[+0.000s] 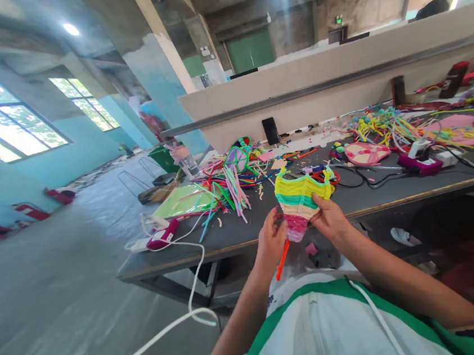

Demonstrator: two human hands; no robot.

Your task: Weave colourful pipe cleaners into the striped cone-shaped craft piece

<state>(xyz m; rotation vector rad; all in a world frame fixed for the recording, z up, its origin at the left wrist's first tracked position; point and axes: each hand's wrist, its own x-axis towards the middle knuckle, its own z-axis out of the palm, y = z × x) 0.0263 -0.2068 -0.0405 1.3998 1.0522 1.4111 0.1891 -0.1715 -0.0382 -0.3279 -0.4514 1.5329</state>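
Observation:
A fan-shaped striped craft piece (301,199), apparently made of pipe cleaners, is held up just off the table's front edge. Its bands run from yellow at the wide top through teal and cream to magenta and pink at the narrow bottom. My right hand (329,217) pinches its right side, thumb on the front. On the left edge, my left hand (271,240) has its fingers curled against the piece. An orange stick (282,261) sticks out below the left hand; its upper end is hidden.
The dark table (235,237) bears bundled pipe cleaners (236,191), a green sheet (182,201), a bottle (187,163), a phone (271,131) and a pink oval piece (367,153). Power strips (163,234) sit at left and right, with a white cable (197,283) hanging off the left.

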